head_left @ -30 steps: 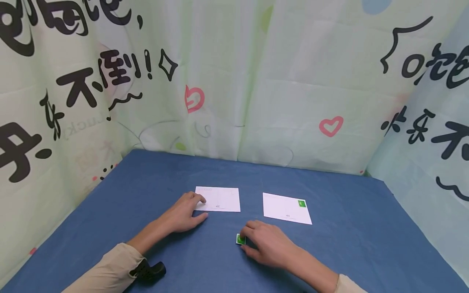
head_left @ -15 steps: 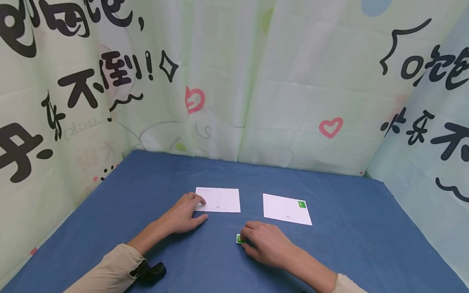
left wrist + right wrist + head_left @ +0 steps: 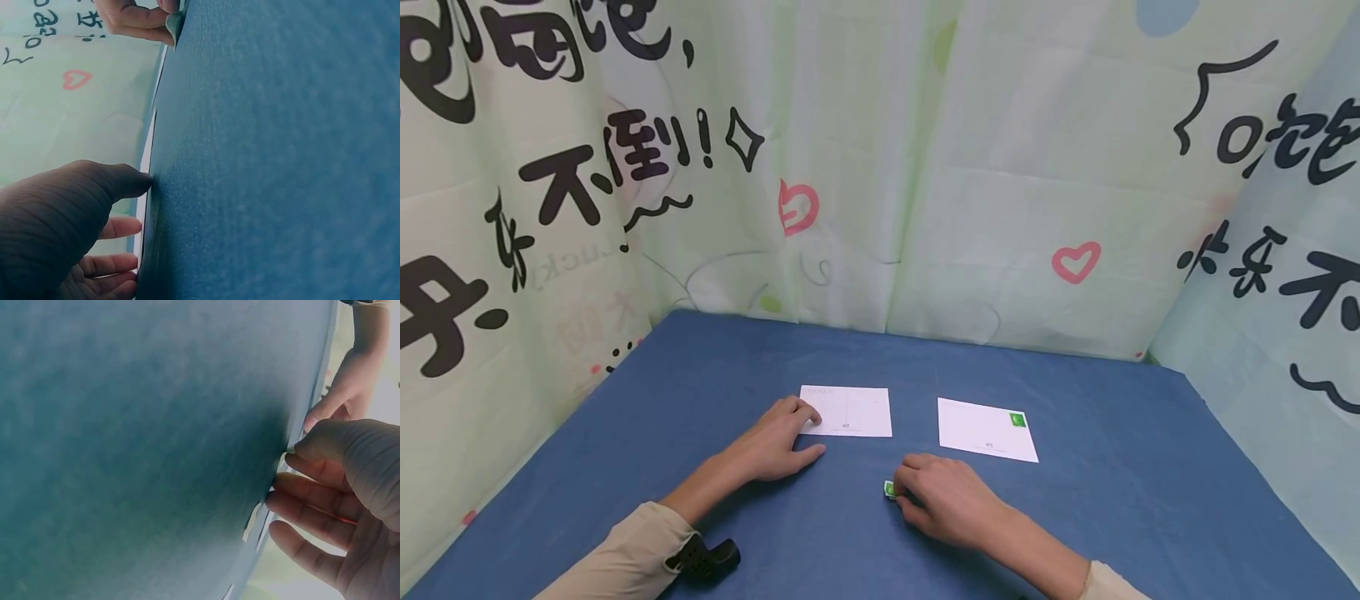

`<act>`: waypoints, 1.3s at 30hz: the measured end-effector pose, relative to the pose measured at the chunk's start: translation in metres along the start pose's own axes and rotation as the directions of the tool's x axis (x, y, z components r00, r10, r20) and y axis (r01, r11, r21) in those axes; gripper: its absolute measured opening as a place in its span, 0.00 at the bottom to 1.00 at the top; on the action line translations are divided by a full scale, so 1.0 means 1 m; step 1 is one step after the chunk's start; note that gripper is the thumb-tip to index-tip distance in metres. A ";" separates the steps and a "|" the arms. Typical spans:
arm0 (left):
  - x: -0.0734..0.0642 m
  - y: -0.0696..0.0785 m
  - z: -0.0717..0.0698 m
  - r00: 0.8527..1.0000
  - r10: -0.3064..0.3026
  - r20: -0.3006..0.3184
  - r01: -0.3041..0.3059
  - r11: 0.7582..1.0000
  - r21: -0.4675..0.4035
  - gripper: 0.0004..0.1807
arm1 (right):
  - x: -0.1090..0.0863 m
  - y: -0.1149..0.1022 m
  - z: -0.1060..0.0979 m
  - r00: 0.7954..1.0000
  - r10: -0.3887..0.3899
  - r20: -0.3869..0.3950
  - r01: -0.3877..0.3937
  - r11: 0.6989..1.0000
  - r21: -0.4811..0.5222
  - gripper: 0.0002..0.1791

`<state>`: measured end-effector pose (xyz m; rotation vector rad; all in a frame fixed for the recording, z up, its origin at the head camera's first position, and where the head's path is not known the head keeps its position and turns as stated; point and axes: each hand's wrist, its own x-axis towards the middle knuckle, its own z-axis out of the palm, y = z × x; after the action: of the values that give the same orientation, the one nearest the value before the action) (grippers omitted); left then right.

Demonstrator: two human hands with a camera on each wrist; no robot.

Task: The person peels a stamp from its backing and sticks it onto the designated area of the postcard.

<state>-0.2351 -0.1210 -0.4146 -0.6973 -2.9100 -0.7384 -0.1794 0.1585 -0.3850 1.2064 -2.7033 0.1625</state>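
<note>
A small green stamp (image 3: 890, 490) with a white border is pinched between the thumb and index finger of my right hand (image 3: 951, 500), just above the blue table. In the left wrist view the stamp (image 3: 175, 25) looks bent, and fingers cover part of it. My left hand (image 3: 778, 437) rests on the left end of a white postcard (image 3: 857, 411), its fingers spread over the edge and its thumb on the cloth. To the right lies a second white postcard (image 3: 981, 429), bearing a green stamp (image 3: 1017, 420) in its upper right corner.
Blue cloth covers the table (image 3: 1075, 517). A printed curtain (image 3: 880, 167) encloses its back and sides. A black device (image 3: 703, 557) is strapped to the left wrist. In the right wrist view, a thin cream strip (image 3: 252, 522) lies below the fingers; its kind is unclear.
The stamp at my right fingertips has tilted up, and less of its green face shows. My left hand and both postcards keep their places.
</note>
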 end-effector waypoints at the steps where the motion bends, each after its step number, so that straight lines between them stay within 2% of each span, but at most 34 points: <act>1: 0.000 0.000 0.000 1.000 -0.001 0.001 0.001 1.000 0.000 0.19 | 0.000 0.000 0.000 1.000 0.001 -0.001 -0.001 1.000 0.002 0.05; 13: -0.002 0.003 -0.002 0.999 0.001 0.034 0.001 0.999 -0.035 0.19 | -0.005 0.000 -0.002 0.998 0.016 -0.061 -0.015 1.000 0.007 0.07; 21: -0.006 0.008 -0.005 0.999 -0.003 0.045 0.005 0.999 -0.054 0.20 | -0.009 0.003 -0.014 0.991 0.048 -0.121 -0.040 0.997 0.071 0.06; 29: -0.008 0.016 -0.006 0.999 0.041 0.028 -0.039 0.996 -0.078 0.22 | -0.013 0.010 -0.023 0.977 0.062 -0.205 -0.037 0.991 0.126 0.08; 34: -0.007 0.023 -0.005 0.994 0.103 0.041 -0.098 0.990 -0.099 0.23 | -0.016 0.012 -0.024 0.975 0.102 -0.195 -0.065 0.981 0.184 0.08; 39: -0.009 0.034 -0.005 0.988 0.138 0.068 -0.127 0.981 -0.148 0.23 | -0.020 0.015 -0.025 0.973 0.167 -0.161 -0.120 0.955 0.270 0.06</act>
<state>-0.2126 -0.1000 -0.3968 -0.9445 -2.8643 -0.9312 -0.1745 0.1871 -0.3651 0.9958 -2.6653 0.6328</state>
